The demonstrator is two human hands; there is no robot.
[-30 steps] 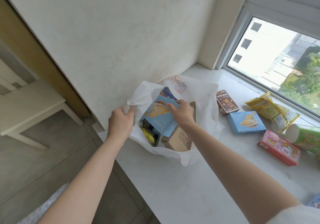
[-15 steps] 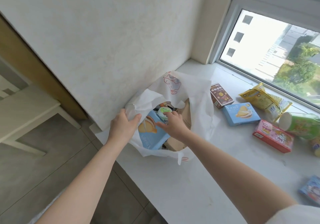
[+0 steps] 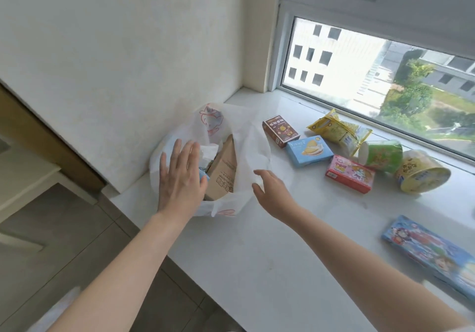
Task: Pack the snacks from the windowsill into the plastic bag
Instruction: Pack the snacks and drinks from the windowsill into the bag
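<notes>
My left hand lay flat over the half-filled plastic bag; my right hand hovered open, empty. Seven snacks remained on the windowsill.

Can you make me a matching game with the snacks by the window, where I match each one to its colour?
Things:
1. cookie box
2. box beside the plastic bag
3. tipped-over cup
4. cartoon box

Colours:
A. pink
B. green
C. light blue
D. brown

Pairs: 1-C, 2-D, 3-B, 4-A
</notes>
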